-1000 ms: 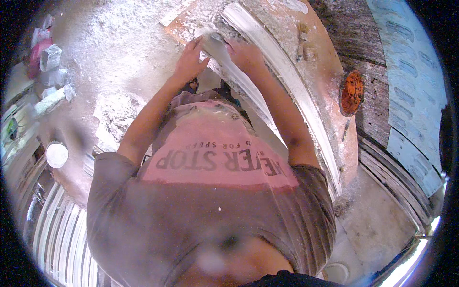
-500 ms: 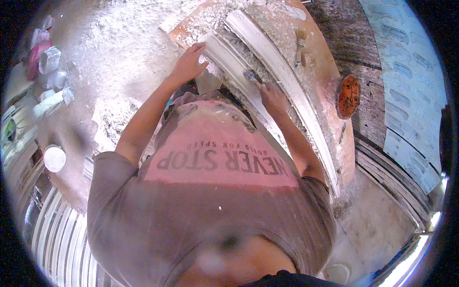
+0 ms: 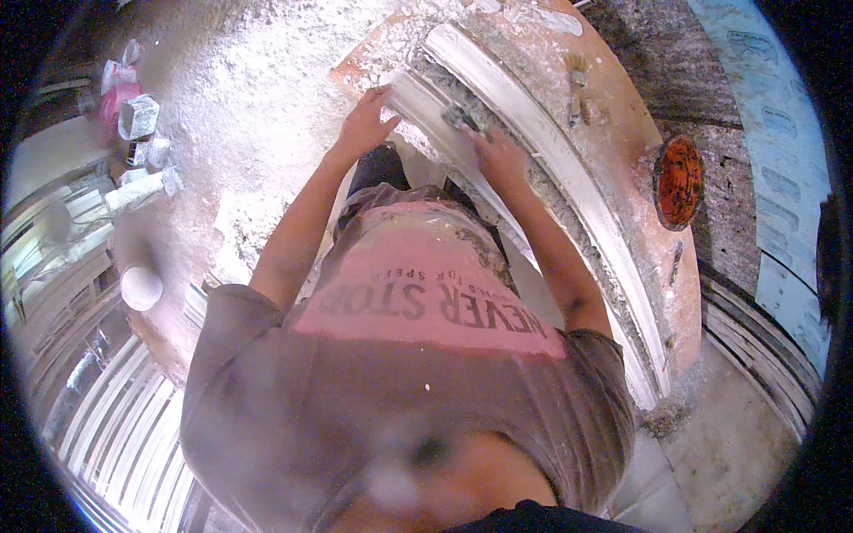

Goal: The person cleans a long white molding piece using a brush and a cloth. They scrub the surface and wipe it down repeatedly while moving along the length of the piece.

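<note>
My right hand [image 3: 503, 160] is closed around a small brush [image 3: 459, 117], whose dark head rests on the nearer of two long white plaster mouldings. This nearer moulding [image 3: 425, 102] runs diagonally in front of me, partly hidden by my right hand and arm. My left hand [image 3: 367, 126] lies at its far left end, fingers stretched out and thumb apart, touching its edge. Beside it, farther right, the second moulding [image 3: 533, 129] curves toward the lower right. Grey crumbly material fills the gap between the two.
On the orange-brown board [image 3: 622, 133] lies another brush [image 3: 577, 89]. A round orange, dark-speckled dish [image 3: 679, 182] sits at its right edge. White dust covers the surface at left, near plastic-wrapped bundles [image 3: 139, 117] and a round white object [image 3: 141, 289]. Several white strips [image 3: 133, 426] stand at lower left.
My right hand has moved the brush a little up the nearer moulding, toward my left hand. The left hand stays at the moulding's end. The whole view has shifted slightly.
</note>
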The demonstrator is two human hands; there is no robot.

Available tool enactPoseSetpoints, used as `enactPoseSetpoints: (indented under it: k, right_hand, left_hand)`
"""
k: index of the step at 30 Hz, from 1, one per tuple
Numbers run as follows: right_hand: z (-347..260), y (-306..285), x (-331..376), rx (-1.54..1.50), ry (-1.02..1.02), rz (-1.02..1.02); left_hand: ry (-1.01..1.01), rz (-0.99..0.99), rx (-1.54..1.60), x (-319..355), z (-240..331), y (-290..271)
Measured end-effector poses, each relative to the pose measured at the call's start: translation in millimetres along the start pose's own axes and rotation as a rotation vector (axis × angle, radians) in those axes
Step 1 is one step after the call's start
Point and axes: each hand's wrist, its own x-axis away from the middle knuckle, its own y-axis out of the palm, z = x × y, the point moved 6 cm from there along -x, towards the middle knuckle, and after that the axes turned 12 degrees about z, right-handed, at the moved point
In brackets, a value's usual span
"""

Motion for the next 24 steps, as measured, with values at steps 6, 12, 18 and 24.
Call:
enactPoseSetpoints:
  k: [6,12,18,24]
  right_hand:
    - [-11.5,26.6,-7.5,-0.012,0.147,-0.138]
    - [-51.5,32.8,-82.7,-0.092,0.385,-0.115]
    - [0.4,23.1,-6.7,-0.854,1.094,-0.045]
    - [31.4,20.0,15.2,-0.591,1.111,0.016]
  left_hand:
    - [0.068,-0.12,0.026,-14.7,-2.3,-7.3]
    - [0.147,-0.312,0.259,-45.2,-28.5,-22.2]
    - [0.077,-0.381,0.395,-65.4,-66.9,-39.3]
    - [0.018,-0.47,0.443,-78.1,-81.2,-40.3]
